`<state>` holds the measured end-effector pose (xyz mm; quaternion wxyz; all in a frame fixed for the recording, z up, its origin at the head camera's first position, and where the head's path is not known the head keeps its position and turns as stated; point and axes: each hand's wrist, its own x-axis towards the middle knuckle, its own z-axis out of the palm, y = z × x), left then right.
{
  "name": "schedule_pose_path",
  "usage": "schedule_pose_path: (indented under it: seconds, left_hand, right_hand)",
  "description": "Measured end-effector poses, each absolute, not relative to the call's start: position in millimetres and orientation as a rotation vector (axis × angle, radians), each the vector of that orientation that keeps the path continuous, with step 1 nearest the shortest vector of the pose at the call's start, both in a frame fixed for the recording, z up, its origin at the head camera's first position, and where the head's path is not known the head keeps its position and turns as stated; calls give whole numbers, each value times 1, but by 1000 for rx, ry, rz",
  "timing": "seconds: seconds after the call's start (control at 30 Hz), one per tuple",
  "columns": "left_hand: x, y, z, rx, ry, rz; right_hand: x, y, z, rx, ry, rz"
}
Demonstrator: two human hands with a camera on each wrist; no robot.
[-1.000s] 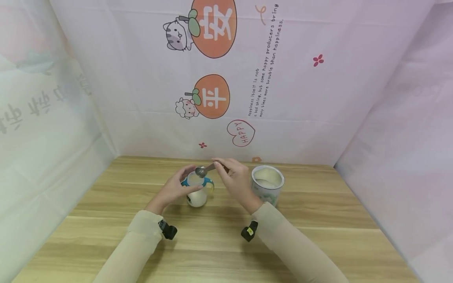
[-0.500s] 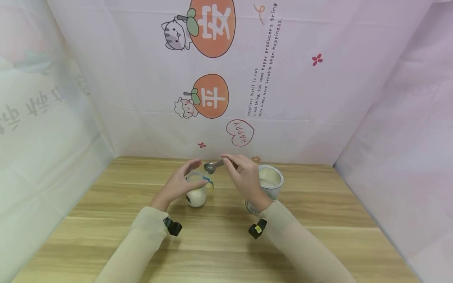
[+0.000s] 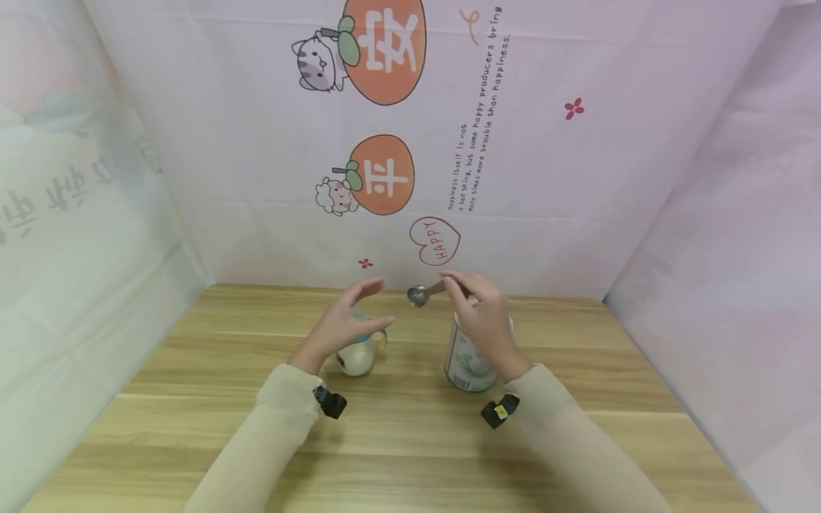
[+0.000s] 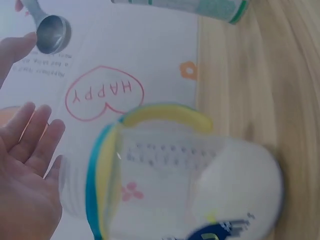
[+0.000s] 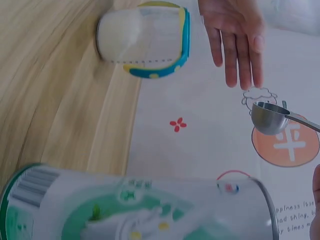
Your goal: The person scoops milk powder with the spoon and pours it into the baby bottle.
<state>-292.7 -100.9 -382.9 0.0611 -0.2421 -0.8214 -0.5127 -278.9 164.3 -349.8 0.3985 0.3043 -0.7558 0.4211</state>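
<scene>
My right hand (image 3: 481, 310) pinches the handle of a metal measuring spoon (image 3: 417, 296). The spoon's round bowl hangs in the air between the baby bottle and the milk powder can (image 3: 467, 363). My left hand (image 3: 343, 322) hovers over the bottle (image 3: 355, 360), fingers and thumb spread and holding nothing. In the left wrist view the clear bottle (image 4: 240, 175), with its blue-and-yellow handle ring (image 4: 102, 175), has whitish contents at its bottom. The right wrist view shows the spoon (image 5: 270, 119) from the side. My right hand partly hides the can's open top.
A wood-grain table (image 3: 398, 442) carries the bottle and the can, which stand apart. A printed white cloth wall (image 3: 526, 235) rises right behind them, with more cloth walls at left and right.
My right hand has carried the spoon from over the bottle's mouth rightward to near the can. My left hand has come off the bottle and risen slightly right.
</scene>
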Motion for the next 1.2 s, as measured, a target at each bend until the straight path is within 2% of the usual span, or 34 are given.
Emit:
schedule_pose_path:
  seconds: [0.33,0.73,1.2]
  left_hand:
    - [-289,-63,-372,-826,-2501,-1598]
    - [-292,-12,-392,-885,-2575,-1578]
    - [-291,24,-408,-876,-2625,-1640]
  right_hand:
    - [-274,199,-349,681,-1948,1024]
    - [-268,233,-357,600,-1928,958]
    - [-263,257,-369,658,-1974,865]
